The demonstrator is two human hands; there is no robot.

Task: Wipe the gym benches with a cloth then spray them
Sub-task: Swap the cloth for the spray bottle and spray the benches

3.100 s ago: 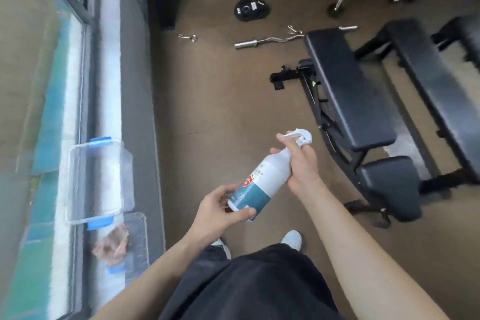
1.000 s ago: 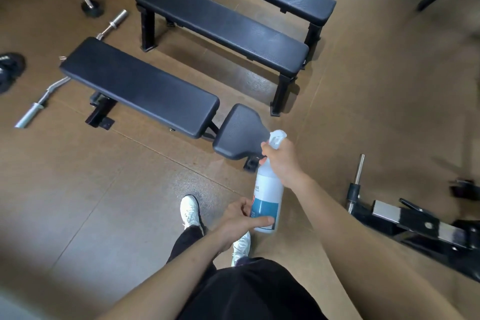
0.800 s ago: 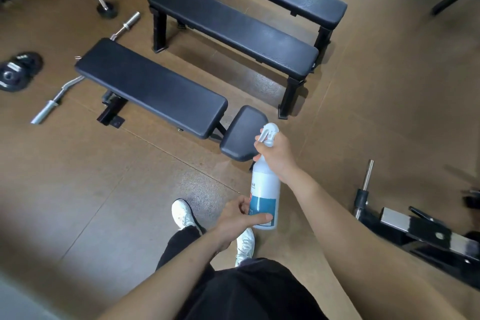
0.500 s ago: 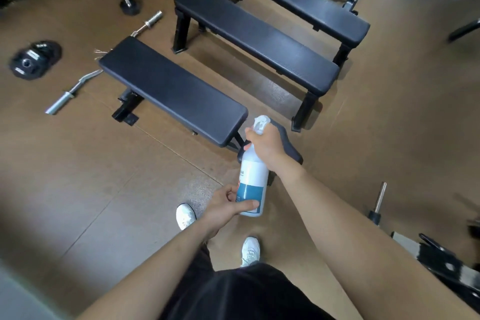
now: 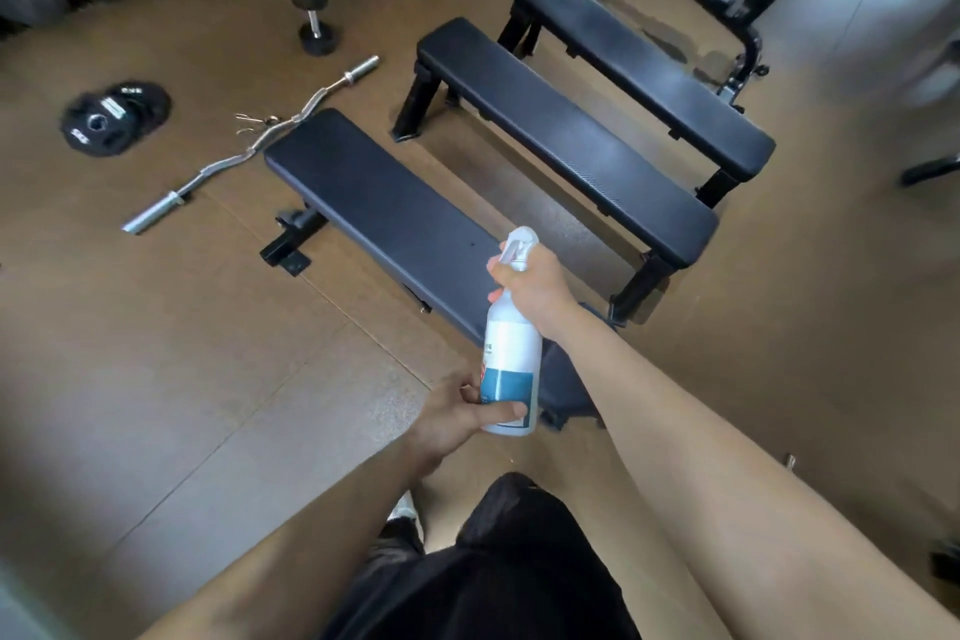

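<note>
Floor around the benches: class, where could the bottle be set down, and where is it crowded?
Free: the bare floor left of the near bench, and the open stretch right of the far bench. Crowded: the far-left floor, holding the curl bar, plates and dumbbell. The strip between the near and middle bench is narrow.

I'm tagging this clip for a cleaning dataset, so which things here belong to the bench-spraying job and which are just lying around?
Part of the job:
- spray bottle, right hand at the trigger, left hand at the base
- nearest bench
- middle bench
- far bench

Just lying about:
- curl bar
- weight plates
- dumbbell
</note>
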